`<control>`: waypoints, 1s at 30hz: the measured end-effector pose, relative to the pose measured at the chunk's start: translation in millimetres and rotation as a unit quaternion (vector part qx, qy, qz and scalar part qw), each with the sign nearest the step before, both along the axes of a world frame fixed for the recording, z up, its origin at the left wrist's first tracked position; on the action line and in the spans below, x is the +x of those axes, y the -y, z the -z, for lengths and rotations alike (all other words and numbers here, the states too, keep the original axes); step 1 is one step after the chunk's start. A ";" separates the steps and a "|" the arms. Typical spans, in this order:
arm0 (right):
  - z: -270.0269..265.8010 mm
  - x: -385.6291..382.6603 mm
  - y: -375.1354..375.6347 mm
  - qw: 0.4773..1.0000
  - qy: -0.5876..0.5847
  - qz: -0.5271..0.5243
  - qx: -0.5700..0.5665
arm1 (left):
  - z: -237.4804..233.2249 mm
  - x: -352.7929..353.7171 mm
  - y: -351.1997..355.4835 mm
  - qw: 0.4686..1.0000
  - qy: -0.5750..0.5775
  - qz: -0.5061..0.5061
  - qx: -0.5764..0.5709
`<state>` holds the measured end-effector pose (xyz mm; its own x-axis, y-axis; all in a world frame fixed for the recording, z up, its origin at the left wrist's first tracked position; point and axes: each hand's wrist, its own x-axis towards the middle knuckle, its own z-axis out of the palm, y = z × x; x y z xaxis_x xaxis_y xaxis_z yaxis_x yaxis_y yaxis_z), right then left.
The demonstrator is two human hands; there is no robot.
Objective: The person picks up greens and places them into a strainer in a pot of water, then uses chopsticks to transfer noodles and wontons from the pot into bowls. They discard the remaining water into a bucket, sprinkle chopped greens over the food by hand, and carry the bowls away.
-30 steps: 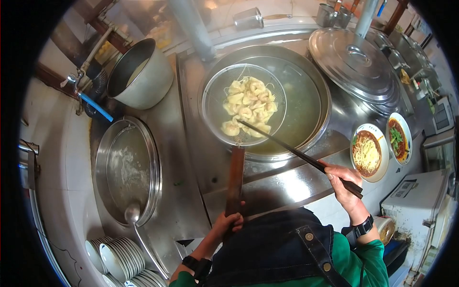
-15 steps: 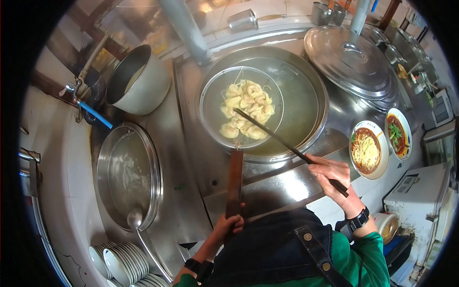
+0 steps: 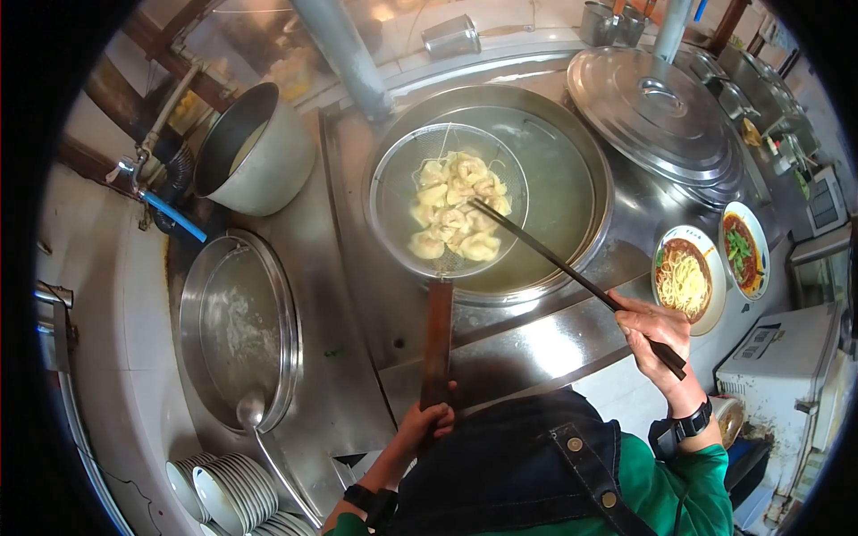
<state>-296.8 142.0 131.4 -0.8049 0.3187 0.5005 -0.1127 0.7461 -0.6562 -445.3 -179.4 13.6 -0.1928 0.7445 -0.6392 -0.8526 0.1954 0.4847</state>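
My left hand (image 3: 427, 423) is closed round the wooden handle of a wire mesh strainer (image 3: 390, 205). A heap of pale wontons (image 3: 456, 207) lies in the strainer, which is held over the left part of a wide pot (image 3: 572, 192) of cloudy water. Long dark chopsticks (image 3: 572, 271) are gripped in my right hand (image 3: 654, 338), pointing up and left. Their tips reach the right side of the wontons. Close to the right hand stands a bowl (image 3: 702, 323) of noodles in reddish-brown sauce. Beside it is a second bowl (image 3: 755, 284) with green leaves on dark sauce.
A large steel lid (image 3: 626, 107) rests behind the pot on the right. To the left are a deep pot (image 3: 277, 170) and a round basin (image 3: 237, 313) of water with a ladle (image 3: 251, 411) at its edge. Stacked plates (image 3: 219, 496) stand front left.
My right hand has drawn back to the right with the chopsticks, and their tips have shifted from the middle of the wontons to the right side. The strainer has barely moved.
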 end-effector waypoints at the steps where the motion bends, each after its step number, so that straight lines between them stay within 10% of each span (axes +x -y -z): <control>1: -0.2 0.6 0.3 1.000 0.004 -0.003 0.003 | -0.7 -0.2 -0.2 1.000 -0.005 0.000 -0.003; 30: 4.2 -25.2 -7.3 0.999 -0.016 0.001 0.032 | 4.0 -1.7 3.4 1.000 -0.010 0.002 -0.003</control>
